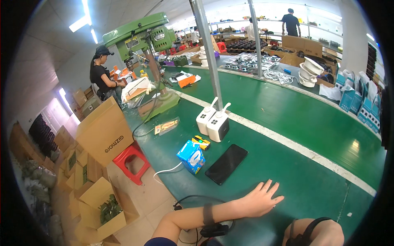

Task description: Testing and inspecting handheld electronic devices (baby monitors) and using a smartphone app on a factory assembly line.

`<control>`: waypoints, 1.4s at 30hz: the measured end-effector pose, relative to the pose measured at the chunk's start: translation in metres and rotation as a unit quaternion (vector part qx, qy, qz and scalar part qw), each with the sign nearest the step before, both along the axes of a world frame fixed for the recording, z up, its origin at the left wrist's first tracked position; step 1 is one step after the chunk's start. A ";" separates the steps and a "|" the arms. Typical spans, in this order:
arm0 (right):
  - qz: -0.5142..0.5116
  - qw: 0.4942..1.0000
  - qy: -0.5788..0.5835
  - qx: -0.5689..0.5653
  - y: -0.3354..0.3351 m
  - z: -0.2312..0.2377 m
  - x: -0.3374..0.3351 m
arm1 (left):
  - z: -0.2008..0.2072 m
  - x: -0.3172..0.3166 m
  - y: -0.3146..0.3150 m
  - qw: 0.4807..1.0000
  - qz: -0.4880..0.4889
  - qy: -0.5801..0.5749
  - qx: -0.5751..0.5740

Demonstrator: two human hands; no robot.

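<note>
My left hand [262, 200] lies on the green worktable [279, 164] with its fingers stretched out and slightly apart, holding nothing. Closest to it is a black smartphone [226, 164], flat on the table, and the hand is not touching it. At the lower right, my right hand [314, 233] shows only in part, with a black strap around it; its fingers are hidden. Beyond the phone are a blue patterned box [191, 157], a small yellow and black item [201, 142] and two white devices [213, 124] with wrist straps, standing side by side.
A green drill press [141, 39] stands at the far left of the table. Metal posts [210, 53] rise by the green conveyor belt [312, 110]. A carton [106, 126] rests on a red stool [132, 164]. A co-worker [102, 74] sits beyond the drill press. A black cable [197, 197] runs near my left arm.
</note>
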State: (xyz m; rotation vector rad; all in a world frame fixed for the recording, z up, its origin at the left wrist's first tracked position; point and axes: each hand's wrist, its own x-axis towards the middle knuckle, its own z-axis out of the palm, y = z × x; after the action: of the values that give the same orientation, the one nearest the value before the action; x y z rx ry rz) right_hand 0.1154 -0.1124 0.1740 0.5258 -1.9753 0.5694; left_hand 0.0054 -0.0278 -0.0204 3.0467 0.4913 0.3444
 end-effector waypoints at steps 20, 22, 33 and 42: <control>-0.009 0.999 0.023 -0.024 0.004 -0.007 -0.002 | 0.007 -0.001 0.001 1.000 -0.006 0.006 -0.022; -0.012 0.999 0.024 -0.024 0.004 -0.008 -0.001 | 0.005 -0.001 0.001 1.000 -0.007 0.001 -0.023; -0.021 0.999 0.025 -0.029 0.007 -0.007 -0.001 | 0.003 0.000 0.002 1.000 -0.006 -0.003 -0.026; -0.003 0.999 0.032 -0.031 0.004 -0.004 0.003 | 0.034 -0.032 0.067 0.901 0.414 -0.129 0.006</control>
State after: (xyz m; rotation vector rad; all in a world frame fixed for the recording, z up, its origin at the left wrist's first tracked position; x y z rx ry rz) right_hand 0.1185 -0.1086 0.1697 0.4936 -1.8914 0.6019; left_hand -0.0265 0.0395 0.0132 2.5501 1.7322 0.7451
